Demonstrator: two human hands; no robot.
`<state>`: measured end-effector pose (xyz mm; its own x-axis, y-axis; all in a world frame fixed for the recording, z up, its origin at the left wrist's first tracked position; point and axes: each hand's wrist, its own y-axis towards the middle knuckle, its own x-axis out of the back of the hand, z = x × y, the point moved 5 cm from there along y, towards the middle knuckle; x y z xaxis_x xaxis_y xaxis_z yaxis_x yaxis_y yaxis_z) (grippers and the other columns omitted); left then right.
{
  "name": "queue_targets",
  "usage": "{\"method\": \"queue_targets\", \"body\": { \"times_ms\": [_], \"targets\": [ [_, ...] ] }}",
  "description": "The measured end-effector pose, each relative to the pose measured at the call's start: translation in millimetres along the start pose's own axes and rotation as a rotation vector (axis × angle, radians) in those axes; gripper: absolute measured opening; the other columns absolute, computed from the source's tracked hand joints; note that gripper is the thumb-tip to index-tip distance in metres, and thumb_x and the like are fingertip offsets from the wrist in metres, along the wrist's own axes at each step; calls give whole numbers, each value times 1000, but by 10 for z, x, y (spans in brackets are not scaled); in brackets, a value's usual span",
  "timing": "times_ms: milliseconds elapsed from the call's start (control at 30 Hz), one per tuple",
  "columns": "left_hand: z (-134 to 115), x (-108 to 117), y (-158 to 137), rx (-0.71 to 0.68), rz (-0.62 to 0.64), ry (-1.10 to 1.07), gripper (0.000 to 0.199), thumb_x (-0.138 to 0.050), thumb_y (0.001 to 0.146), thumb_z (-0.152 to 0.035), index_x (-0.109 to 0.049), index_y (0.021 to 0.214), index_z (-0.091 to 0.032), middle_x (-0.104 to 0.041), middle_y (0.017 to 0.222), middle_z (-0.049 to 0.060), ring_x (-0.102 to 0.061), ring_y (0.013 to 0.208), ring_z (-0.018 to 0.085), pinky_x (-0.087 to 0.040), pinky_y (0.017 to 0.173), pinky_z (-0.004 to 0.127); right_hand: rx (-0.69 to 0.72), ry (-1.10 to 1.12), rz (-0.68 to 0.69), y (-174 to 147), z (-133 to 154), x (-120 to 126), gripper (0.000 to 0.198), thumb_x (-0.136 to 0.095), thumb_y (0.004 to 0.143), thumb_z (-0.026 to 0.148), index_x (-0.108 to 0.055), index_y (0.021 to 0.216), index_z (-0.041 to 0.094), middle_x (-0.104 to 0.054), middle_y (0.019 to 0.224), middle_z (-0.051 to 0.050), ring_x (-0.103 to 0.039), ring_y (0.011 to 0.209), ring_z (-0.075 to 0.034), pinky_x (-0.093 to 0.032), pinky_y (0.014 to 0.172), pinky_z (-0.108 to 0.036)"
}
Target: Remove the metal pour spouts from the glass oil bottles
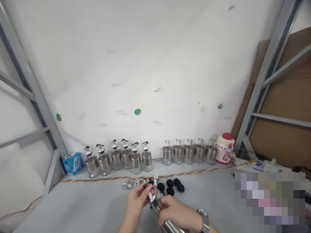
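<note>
At six o'clock, the left hand (140, 196) is pinching the spout (152, 198) while the right hand (174, 208) is gripping the bottle (170, 227), best held steady and aligned.

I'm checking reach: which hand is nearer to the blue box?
Left. The left hand, at the metal spout, is in front of the blue box and to its right; the right hand, around the bottle, is farther right.

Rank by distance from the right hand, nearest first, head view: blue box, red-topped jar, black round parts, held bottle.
1. Held bottle: in the right hand.
2. Black round parts: on the table, just beyond it.
3. Red-topped jar: back right.
4. Blue box: far left, back.
</note>
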<state>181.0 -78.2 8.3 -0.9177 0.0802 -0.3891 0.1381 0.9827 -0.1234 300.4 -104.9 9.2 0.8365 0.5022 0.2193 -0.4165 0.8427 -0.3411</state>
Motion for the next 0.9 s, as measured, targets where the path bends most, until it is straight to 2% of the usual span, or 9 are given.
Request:
{"method": "queue_targets", "body": {
  "times_ms": [133, 267, 333, 400, 467, 533, 633, 767, 900],
  "targets": [
    [-5, 101, 55, -52, -85, 59, 36, -73, 50, -41, -65, 68, -11, -64, 57, 3, -62, 61, 19, -45, 54, 24, 95, -489, -275, -138, 108, 74, 11, -49, 55, 15, -54, 64, 19, -55, 58, 2, -50, 56, -13, -28, 47, -21],
    [-213, 418, 53, -199, -366, 49, 32, -72, 54, -37, -65, 72, -12, -68, 68, 5, -63, 71, 19, -47, 62, 24, 81, -730, -346, -249, 167, 95, 16, -44, 55, 11, -54, 65, 19, -58, 61, -2, -52, 57, -16, -25, 49, -24],
    [-283, 501, 34, -237, -427, 28, 31, -69, 58, -37, -65, 78, -14, -69, 80, 6, -61, 83, 20, -47, 70, 25, 124, -664, -344, -240, 199, 151, 14, -45, 58, 12, -53, 66, 20, -58, 61, -1, -52, 57, -15, -27, 49, -23],
    [-278, 460, 29, -208, -374, 47, 31, -67, 61, -37, -65, 82, -15, -69, 87, 7, -59, 90, 22, -46, 72, 26, 238, -523, -420, -195, 289, 273, 8, -46, 64, 15, -51, 69, 20, -58, 64, 1, -51, 60, -14, -32, 53, -23],
    [-240, 350, 23, -187, -291, 101, 32, -66, 62, -38, -66, 84, -15, -68, 91, 8, -59, 90, 23, -46, 69, 25, 401, -343, -538, -123, 429, 437, 5, -46, 73, 23, -49, 75, 19, -57, 71, 0, -52, 68, -14, -37, 62, -23],
    [-204, 254, 20, -200, -240, 162, 33, -66, 61, -39, -67, 83, -15, -68, 90, 8, -60, 86, 22, -46, 64, 23, 572, -182, -628, -16, 576, 591, 14, -43, 79, 31, -47, 84, 19, -57, 82, -2, -53, 77, -15, -39, 72, -26],
    [-130, 230, 54, -163, -208, 139, 37, -69, 58, -40, -66, 86, -15, -69, 85, 8, -61, 83, 21, -46, 61, 22, 730, -101, -777, 213, 718, 790, 22, -42, 82, 37, -46, 93, 18, -56, 90, -5, -52, 85, -16, -39, 78, -28],
    [-69, 329, 117, -88, -219, 9, 53, -71, 55, -40, -58, 100, -17, -70, 77, 8, -63, 80, 20, -47, 66, 26, 733, -162, -906, 606, 690, 955, 28, -42, 81, 42, -46, 91, 16, -56, 91, -7, -50, 88, -18, -38, 81, -32],
    [-79, 358, 134, -97, -236, 24, 46, -71, 53, -42, -60, 87, -14, -69, 73, 9, -64, 77, 22, -48, 64, 27, 693, -203, -930, 911, 565, 1022, 30, -44, 79, 44, -49, 85, 15, -56, 84, -7, -51, 82, -19, -40, 78, -35]
  ]
}}
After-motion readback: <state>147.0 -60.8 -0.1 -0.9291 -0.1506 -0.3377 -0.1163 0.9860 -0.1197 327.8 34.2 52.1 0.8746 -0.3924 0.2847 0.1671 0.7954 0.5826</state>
